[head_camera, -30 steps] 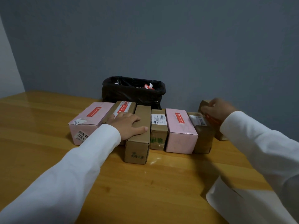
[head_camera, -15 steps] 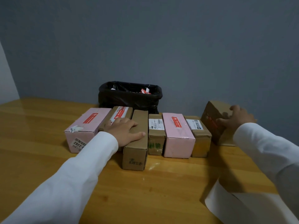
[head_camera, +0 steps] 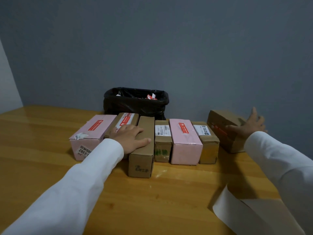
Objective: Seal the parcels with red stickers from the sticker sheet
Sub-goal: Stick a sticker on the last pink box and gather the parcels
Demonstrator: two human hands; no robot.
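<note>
Here the left hand lies flat on a long brown parcel in the mid-desk row, the right hand spreads open against the brown parcel at the desk's far right edge, which a careless shove could tip off.

A plain packing corner — a wooden table against a bare grey wall, a lined bin at the table's back edge.
</note>
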